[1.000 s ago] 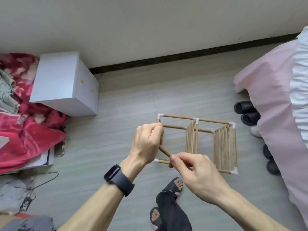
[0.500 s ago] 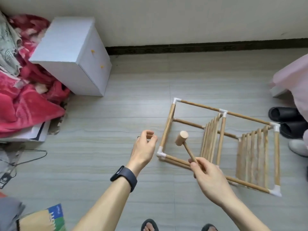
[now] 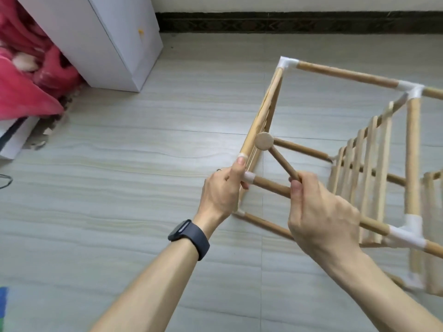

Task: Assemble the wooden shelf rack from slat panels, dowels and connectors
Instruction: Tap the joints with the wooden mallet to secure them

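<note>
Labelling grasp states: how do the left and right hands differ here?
The left hand grips the rack at its near white corner connector, thumb laid along a dowel; the right hand grips the wooden mallet by its handle. The left wrist wears a dark band; the right wrist is bare. Both are curled round something.

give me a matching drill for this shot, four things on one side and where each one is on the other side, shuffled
Things:
1. wooden mallet
2. smartwatch
3. white box
4. red blanket

Places:
a. standing just right of the red blanket
b. on the left wrist
c. heaped left of the white box
d. handle gripped by the right hand, head beside the rack post that the left hand grips

Pairs: 1-d, 2-b, 3-a, 4-c
</note>
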